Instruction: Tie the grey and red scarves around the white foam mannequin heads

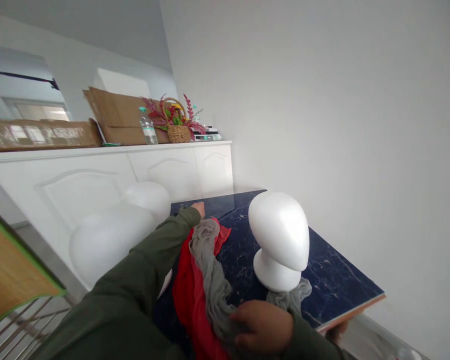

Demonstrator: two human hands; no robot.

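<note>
A white foam mannequin head [279,240] stands on a dark blue marbled tabletop [333,280]. A grey scarf [210,270] lies over a red cloth [189,295] to its left. My right hand [262,325] is closed on the near end of the grey scarf, just in front of the head's base. My left hand [199,208], in a dark green sleeve, reaches to the far edge of the table beyond the cloths; its fingers are mostly hidden. Two more white foam heads [112,235] stand at the left, partly behind my arm.
A white cabinet [108,175] runs along the back, carrying cardboard boxes [116,117], a water bottle [148,126] and a wicker basket of flowers [178,125]. A wooden board with a green edge [11,265] and metal rails sit at the lower left. A white wall is at the right.
</note>
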